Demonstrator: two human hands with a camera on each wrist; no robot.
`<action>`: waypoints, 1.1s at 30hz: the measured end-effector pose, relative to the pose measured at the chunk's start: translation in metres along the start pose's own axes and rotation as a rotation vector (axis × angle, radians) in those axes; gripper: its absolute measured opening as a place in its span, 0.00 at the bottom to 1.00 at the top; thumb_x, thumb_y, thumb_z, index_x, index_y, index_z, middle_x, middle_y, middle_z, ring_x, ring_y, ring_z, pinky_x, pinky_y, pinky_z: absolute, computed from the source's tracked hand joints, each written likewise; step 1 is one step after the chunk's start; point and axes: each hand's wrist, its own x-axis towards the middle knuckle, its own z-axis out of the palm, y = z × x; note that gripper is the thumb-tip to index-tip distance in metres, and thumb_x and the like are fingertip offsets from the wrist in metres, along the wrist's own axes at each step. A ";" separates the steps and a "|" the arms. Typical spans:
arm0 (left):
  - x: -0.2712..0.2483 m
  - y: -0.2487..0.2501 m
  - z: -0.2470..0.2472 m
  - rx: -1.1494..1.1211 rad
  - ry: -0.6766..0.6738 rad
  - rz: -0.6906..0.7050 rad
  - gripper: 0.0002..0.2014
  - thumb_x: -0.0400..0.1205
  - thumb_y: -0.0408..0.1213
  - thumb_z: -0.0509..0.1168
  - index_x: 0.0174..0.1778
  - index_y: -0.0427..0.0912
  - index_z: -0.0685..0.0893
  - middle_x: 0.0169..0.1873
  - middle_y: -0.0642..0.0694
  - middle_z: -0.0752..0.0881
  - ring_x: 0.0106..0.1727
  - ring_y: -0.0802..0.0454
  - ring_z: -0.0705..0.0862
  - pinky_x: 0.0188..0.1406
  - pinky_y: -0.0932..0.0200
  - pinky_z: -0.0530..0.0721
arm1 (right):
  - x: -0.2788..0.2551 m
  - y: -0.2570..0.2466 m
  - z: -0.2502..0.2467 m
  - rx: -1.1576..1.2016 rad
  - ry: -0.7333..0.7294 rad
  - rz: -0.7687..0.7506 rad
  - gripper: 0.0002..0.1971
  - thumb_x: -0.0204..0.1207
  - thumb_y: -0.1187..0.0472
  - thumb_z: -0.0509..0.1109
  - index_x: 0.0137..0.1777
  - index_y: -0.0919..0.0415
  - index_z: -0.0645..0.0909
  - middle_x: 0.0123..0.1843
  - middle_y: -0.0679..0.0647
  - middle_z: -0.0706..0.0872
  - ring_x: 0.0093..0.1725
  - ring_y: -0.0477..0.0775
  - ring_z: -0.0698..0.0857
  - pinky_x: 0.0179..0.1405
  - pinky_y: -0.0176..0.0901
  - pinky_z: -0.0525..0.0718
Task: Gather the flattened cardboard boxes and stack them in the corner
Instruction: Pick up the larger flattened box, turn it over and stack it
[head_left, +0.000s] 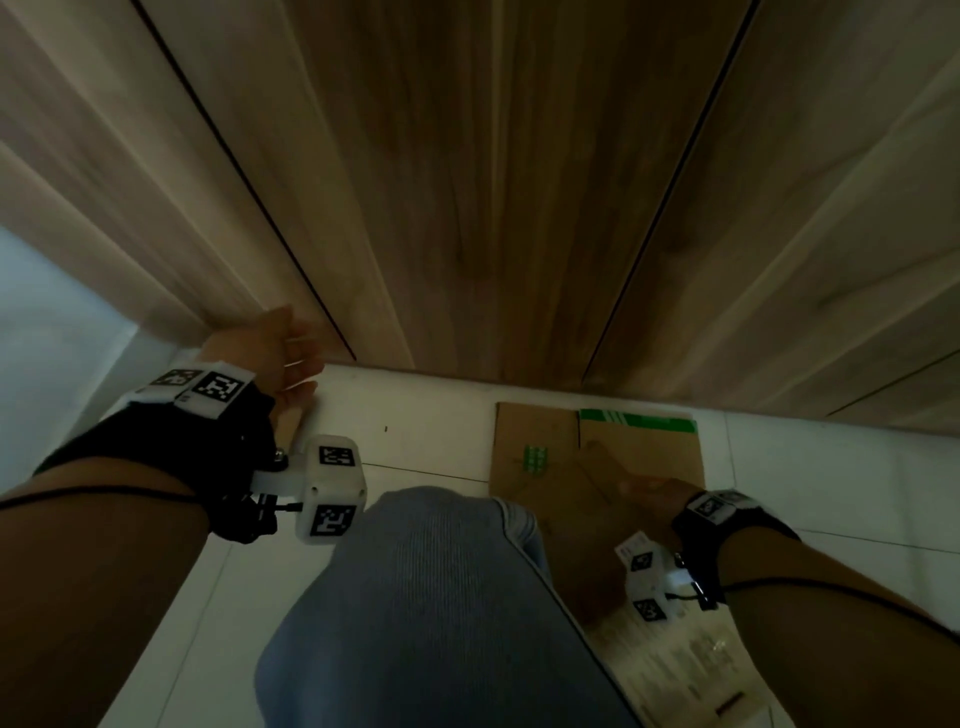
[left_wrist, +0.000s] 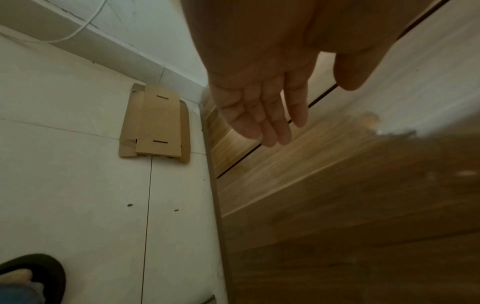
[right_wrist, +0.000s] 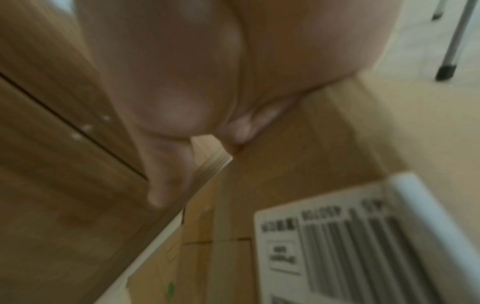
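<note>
As our right hand (head_left: 636, 486) lay flat on the box (head_left: 540, 441) at four o'clock, left hand (head_left: 270, 353) slack, we judged it light, stiff, best pinched edgewise.

Two hands: left (head_left: 270, 358), right (head_left: 631, 480). Flattened cardboard boxes: one in the corner (left_wrist: 155, 125), at least two overlapping under the right hand (head_left: 535, 452); exact number unclear.

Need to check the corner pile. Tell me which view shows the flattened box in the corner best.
Left wrist: the flattened box lies whole and sharp on the floor in the corner. Head and right wrist views don't show it.
</note>
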 end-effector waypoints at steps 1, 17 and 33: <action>-0.004 0.001 -0.004 -0.017 0.014 0.001 0.16 0.85 0.50 0.52 0.37 0.47 0.77 0.36 0.50 0.80 0.39 0.54 0.79 0.38 0.59 0.75 | -0.006 -0.002 0.001 0.000 0.011 -0.006 0.25 0.81 0.48 0.59 0.77 0.56 0.70 0.75 0.59 0.76 0.63 0.55 0.79 0.56 0.44 0.78; -0.067 0.021 -0.072 -0.144 -0.027 0.078 0.13 0.85 0.46 0.54 0.37 0.46 0.75 0.34 0.49 0.81 0.37 0.54 0.78 0.39 0.58 0.72 | -0.156 -0.129 -0.071 0.264 0.206 -0.456 0.22 0.77 0.59 0.68 0.71 0.63 0.75 0.66 0.59 0.84 0.61 0.61 0.84 0.62 0.51 0.80; -0.115 0.013 -0.160 -0.256 0.112 0.145 0.09 0.85 0.37 0.54 0.49 0.39 0.79 0.35 0.44 0.79 0.36 0.47 0.79 0.36 0.56 0.74 | -0.272 -0.255 -0.016 0.828 0.006 -0.940 0.10 0.78 0.62 0.66 0.55 0.47 0.80 0.62 0.57 0.87 0.62 0.60 0.85 0.69 0.64 0.77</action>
